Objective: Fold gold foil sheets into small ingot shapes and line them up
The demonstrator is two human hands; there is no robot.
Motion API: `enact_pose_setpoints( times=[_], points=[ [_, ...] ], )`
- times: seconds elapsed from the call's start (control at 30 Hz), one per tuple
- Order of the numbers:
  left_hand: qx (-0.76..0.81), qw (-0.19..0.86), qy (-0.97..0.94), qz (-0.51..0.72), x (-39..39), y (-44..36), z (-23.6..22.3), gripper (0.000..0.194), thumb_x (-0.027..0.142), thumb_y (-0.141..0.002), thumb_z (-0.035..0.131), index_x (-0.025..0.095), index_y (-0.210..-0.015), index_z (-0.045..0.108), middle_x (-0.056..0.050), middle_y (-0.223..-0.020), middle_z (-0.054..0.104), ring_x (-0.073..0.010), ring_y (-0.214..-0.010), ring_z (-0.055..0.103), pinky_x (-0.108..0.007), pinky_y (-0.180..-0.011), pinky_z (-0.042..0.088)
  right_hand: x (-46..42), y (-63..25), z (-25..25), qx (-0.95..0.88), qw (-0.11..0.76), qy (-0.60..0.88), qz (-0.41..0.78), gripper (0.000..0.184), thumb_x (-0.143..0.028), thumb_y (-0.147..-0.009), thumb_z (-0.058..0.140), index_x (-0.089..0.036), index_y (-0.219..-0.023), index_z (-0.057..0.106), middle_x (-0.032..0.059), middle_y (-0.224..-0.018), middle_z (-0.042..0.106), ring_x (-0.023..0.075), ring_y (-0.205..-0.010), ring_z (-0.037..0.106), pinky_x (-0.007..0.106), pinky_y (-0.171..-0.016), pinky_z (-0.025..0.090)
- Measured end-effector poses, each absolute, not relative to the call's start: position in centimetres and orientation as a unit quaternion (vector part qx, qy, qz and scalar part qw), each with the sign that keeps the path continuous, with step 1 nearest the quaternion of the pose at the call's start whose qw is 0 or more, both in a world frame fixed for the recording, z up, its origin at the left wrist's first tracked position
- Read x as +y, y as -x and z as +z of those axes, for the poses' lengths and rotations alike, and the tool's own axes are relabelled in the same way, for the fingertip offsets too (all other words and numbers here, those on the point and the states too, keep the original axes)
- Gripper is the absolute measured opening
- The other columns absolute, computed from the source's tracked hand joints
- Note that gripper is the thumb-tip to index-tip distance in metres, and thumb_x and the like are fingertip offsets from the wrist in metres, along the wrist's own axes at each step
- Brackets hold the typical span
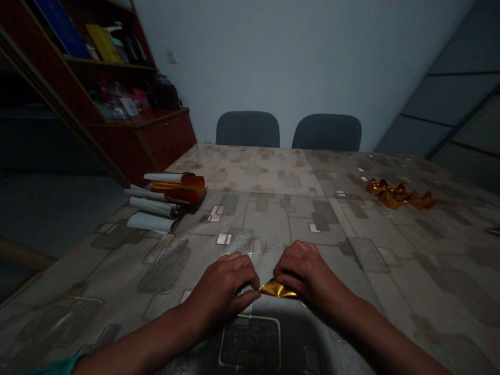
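A small folded piece of gold foil paper [276,289] lies on the patterned table [273,208] close to me. My left hand [224,286] pinches its left end with curled fingers. My right hand [302,271] presses down on its right part, fingers bent over it. Both hands rest on the tabletop, and most of the foil is hidden under them.
Rolled foil sheets, white and orange-gold [167,200], lie at the table's left edge. Several finished gold foil shapes [398,195] sit at the far right. Two dark chairs [287,130] stand at the far side. A red shelf unit [117,88] fills the left.
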State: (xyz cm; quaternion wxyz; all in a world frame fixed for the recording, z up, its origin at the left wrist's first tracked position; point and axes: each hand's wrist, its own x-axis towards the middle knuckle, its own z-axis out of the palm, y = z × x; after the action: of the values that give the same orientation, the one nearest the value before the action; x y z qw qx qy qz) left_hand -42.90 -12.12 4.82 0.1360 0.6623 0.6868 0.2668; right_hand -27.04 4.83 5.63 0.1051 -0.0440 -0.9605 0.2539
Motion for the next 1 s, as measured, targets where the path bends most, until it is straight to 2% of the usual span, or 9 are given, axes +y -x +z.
enact_pose_setpoints(
  times=[0.33, 0.47, 0.53, 0.6, 0.63, 0.7, 0.83, 0.93, 1.0],
  points=[
    [0.718, 0.105, -0.643, 0.245, -11.6, 42.5, 5.2, 0.008, 0.015, -0.085, 0.067, 0.020, -0.078, 0.066, -0.001, -0.082, 0.063, -0.0199, -0.085, 0.059, -0.033, -0.076, 0.043, 4.5, 26.9, 5.5, -0.954, 0.111, 0.090, 0.264, 0.015, -0.007, -0.080, 0.076, -0.019, -0.081, 0.068, -0.0009, -0.082, 0.064, 0.0190, -0.085, 0.055, 0.033, -0.080, 0.033],
    [0.707, 0.025, -0.669, 0.229, -12.2, 42.2, 4.6, 0.001, 0.019, -0.088, 0.065, 0.020, -0.087, 0.064, -0.002, -0.084, 0.064, -0.0208, -0.080, 0.058, -0.033, -0.070, 0.042, 4.2, 26.8, 5.8, -0.957, 0.149, 0.097, 0.230, 0.020, -0.013, -0.075, 0.082, -0.021, -0.086, 0.068, -0.0005, -0.086, 0.064, 0.0207, -0.088, 0.055, 0.035, -0.083, 0.031],
    [0.680, -0.035, -0.701, 0.210, -12.9, 41.5, 4.3, 0.009, 0.018, -0.094, 0.055, 0.022, -0.091, 0.063, -0.001, -0.084, 0.065, -0.0202, -0.076, 0.057, -0.033, -0.067, 0.041, 4.1, 26.8, 5.9, -0.962, 0.162, 0.103, 0.195, 0.018, -0.018, -0.074, 0.083, -0.021, -0.083, 0.067, 0.0001, -0.086, 0.063, 0.0209, -0.086, 0.054, 0.034, -0.080, 0.031],
    [0.666, -0.036, -0.721, 0.187, -13.5, 40.5, 4.2, 0.015, 0.014, -0.096, 0.048, 0.022, -0.093, 0.061, 0.000, -0.083, 0.066, -0.0188, -0.072, 0.057, -0.032, -0.065, 0.042, 4.0, 26.7, 5.8, -0.969, 0.160, 0.115, 0.149, 0.017, -0.021, -0.075, 0.082, -0.020, -0.079, 0.066, 0.0010, -0.083, 0.063, 0.0210, -0.082, 0.054, 0.033, -0.073, 0.031],
    [0.670, -0.004, -0.723, 0.167, -13.7, 40.0, 4.2, 0.013, 0.013, -0.095, 0.048, 0.021, -0.092, 0.059, 0.001, -0.079, 0.064, -0.0171, -0.068, 0.056, -0.031, -0.064, 0.043, 3.9, 26.6, 5.7, -0.972, 0.159, 0.120, 0.122, 0.017, -0.022, -0.075, 0.082, -0.019, -0.077, 0.065, 0.0014, -0.080, 0.062, 0.0212, -0.079, 0.054, 0.033, -0.070, 0.030],
    [0.654, 0.004, -0.744, 0.134, -13.9, 39.3, 4.3, 0.016, 0.016, -0.089, 0.055, 0.018, -0.104, 0.057, -0.003, -0.093, 0.067, -0.0199, -0.074, 0.058, -0.034, -0.067, 0.047, 3.8, 26.3, 5.5, -0.976, 0.170, 0.123, 0.065, 0.020, -0.025, -0.073, 0.082, -0.019, -0.074, 0.063, 0.0020, -0.075, 0.062, 0.0219, -0.074, 0.053, 0.033, -0.065, 0.029],
    [0.635, 0.011, -0.763, 0.120, -13.5, 39.4, 4.4, 0.041, 0.025, -0.080, 0.064, 0.018, -0.118, 0.051, -0.007, -0.112, 0.064, -0.0236, -0.088, 0.058, -0.041, -0.082, 0.050, 2.5, 24.9, 5.5, -0.968, 0.226, 0.111, -0.011, 0.015, -0.021, -0.084, 0.068, -0.021, -0.072, 0.060, 0.0020, -0.070, 0.062, 0.0219, -0.069, 0.055, 0.033, -0.061, 0.030],
    [0.627, 0.029, -0.766, 0.139, -13.6, 40.2, 4.3, 0.042, 0.026, -0.081, 0.065, 0.020, -0.121, 0.051, -0.004, -0.114, 0.064, -0.0216, -0.092, 0.058, -0.040, -0.090, 0.048, 0.5, 23.3, 5.3, -0.969, 0.227, 0.094, 0.029, 0.019, -0.014, -0.091, 0.053, -0.023, -0.075, 0.059, -0.0002, -0.067, 0.062, 0.0176, -0.057, 0.055, 0.031, -0.055, 0.034],
    [0.620, 0.020, -0.769, 0.154, -14.0, 40.5, 4.1, 0.041, 0.029, -0.083, 0.066, 0.021, -0.121, 0.052, -0.003, -0.116, 0.064, -0.0207, -0.096, 0.057, -0.039, -0.094, 0.047, -0.7, 22.2, 4.6, -0.968, 0.235, 0.076, 0.032, 0.021, -0.015, -0.094, 0.046, -0.024, -0.081, 0.060, 0.0004, -0.068, 0.064, 0.0182, -0.058, 0.058, 0.030, -0.053, 0.040]
  ],
)
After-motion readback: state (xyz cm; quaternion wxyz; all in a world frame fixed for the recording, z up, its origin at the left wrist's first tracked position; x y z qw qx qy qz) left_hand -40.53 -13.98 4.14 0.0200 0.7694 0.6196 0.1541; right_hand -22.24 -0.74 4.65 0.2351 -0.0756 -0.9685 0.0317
